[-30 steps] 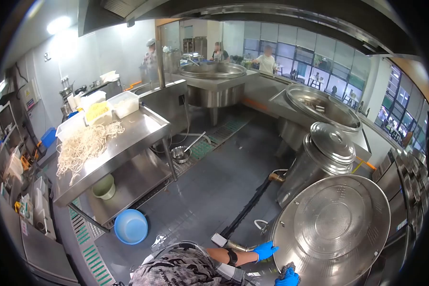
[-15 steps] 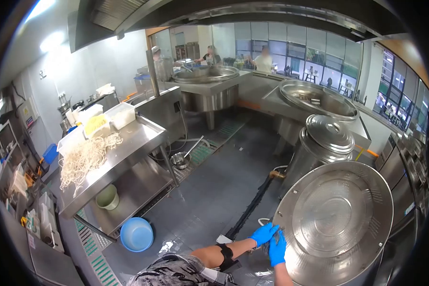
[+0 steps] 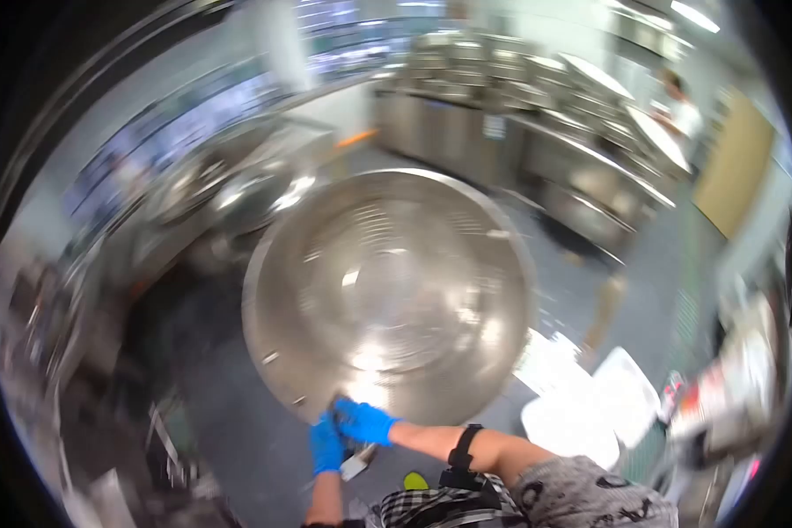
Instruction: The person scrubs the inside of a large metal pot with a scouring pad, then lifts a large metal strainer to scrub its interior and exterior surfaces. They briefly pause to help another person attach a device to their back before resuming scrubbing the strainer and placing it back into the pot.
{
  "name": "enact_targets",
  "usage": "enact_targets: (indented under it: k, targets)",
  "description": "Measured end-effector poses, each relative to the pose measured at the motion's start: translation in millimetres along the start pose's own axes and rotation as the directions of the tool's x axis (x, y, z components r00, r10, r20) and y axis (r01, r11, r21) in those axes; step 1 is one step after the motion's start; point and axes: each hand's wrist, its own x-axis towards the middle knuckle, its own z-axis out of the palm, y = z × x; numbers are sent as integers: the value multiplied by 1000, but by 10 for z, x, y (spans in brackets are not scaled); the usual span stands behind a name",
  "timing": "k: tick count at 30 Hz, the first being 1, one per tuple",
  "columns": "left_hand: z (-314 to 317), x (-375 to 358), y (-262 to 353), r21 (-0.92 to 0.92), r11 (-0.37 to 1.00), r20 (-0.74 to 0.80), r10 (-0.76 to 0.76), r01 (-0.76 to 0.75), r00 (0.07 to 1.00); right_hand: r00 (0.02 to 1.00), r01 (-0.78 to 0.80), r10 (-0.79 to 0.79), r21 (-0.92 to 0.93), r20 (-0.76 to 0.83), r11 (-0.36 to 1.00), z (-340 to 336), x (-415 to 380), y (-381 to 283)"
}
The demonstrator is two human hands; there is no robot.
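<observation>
A wide round steel pan or lid (image 3: 396, 290) with perforated patches fills the middle of the view. Both hands wear blue gloves and meet at its near rim. My left hand (image 3: 326, 444) is closed at the lower left edge. Against it, my right hand (image 3: 365, 421) has its fingers bent inward. Something small and dark shows between the fingertips, too blurred to name. Whether the hands grip the rim itself cannot be seen.
White containers (image 3: 625, 396) stand low on the right. Steel counters with stacked pots (image 3: 466, 75) run along the back, where a person (image 3: 676, 110) stands. Another steel basin (image 3: 189, 185) is at the left. A yellow-green shoe tip (image 3: 415, 480) shows below.
The view has swung strongly to the right and blurred. The pan now sits mid-view, and the noodle table has gone out of sight. Both hands are still together at the pan's rim.
</observation>
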Motion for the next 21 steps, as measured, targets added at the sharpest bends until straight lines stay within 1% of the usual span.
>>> enact_targets:
  k: [1, 3, 4, 5, 6, 7, 8, 9, 10, 11, 12, 14, 15, 16, 17, 18, 19, 20, 21]
  targets:
    - [-38, 38, -87, -17, 999, -47, 49, -49, 998, 996, 34, -46, -153, -77, 988, -64, -209, -15]
    - [67, -5, -55, -241, 970, -201, -25, -25, 979, 989, 64, -12, -359, 144, 931, -741, -850, 143]
    - [41, -26, -55, -243, 970, -170, -27, -16, 985, 969, -70, 174, -478, 177, 875, -1126, -1035, 144]
    - [47, -26, -40, -175, 980, -207, 56, -93, 977, 914, -186, 358, -588, 191, 787, -1463, -1128, 147]
    - [70, -27, -23, -107, 979, -233, 144, -173, 962, 908, -218, 382, -587, 171, 780, -1611, -1145, 143]
    - [87, -36, 29, -106, 980, -194, 143, -166, 970, 902, -179, 404, -720, 151, 670, -1702, -1159, 130]
    - [75, -34, 87, -233, 961, -207, 99, -148, 973, 898, -134, 421, -827, 132, 545, -1687, -1164, 116]
    - [65, -6, 145, -359, 924, -218, 51, -129, 975, 890, -228, 441, -721, 119, 655, -1544, -1118, 89]
    - [68, 64, 221, -321, 915, -293, 149, -244, 944, 883, -307, 457, -597, 112, 741, -1312, -1053, 70]
    - [32, 139, 274, -286, 914, -317, 192, -287, 929, 987, -154, 160, -479, -27, 864, -846, -1041, 164]
    - [-41, 231, 346, -248, 912, -344, 234, -328, 909, 970, 53, -139, -386, -199, 921, -474, -1007, 255]
    - [-239, 414, 586, 44, 901, -327, 420, -431, 846, 922, 114, -225, -333, -316, 936, -329, -955, -157]
    - [-262, 458, 781, 146, 884, -320, 467, -445, 824, 982, 26, -60, -185, -178, 982, -445, -883, -271]
    - [-256, 463, 1008, 251, 858, -312, 509, -447, 802, 914, 149, -224, -233, -338, 961, -385, -800, -178]
    - [-222, 420, 1252, 187, 836, -250, 548, -515, 798, 797, 260, -376, -295, -473, 920, -294, -703, -10]
    - [-172, 430, 1438, 193, 786, -236, 619, -588, 749, 827, 211, -326, -285, -457, 935, -289, -569, 154]
    - [-109, 419, 1643, 173, 779, -218, 627, -602, 748, 863, 172, -273, -262, -426, 950, -351, -458, 200]
    - [-45, 364, 1800, 292, 751, -239, 657, -592, 715, 847, 218, -307, -244, -434, 945, -334, -356, 257]
    - [-119, 473, 1738, 416, 695, -237, 706, -587, 667, 991, 101, -47, 462, -127, 881, -387, -297, 237]
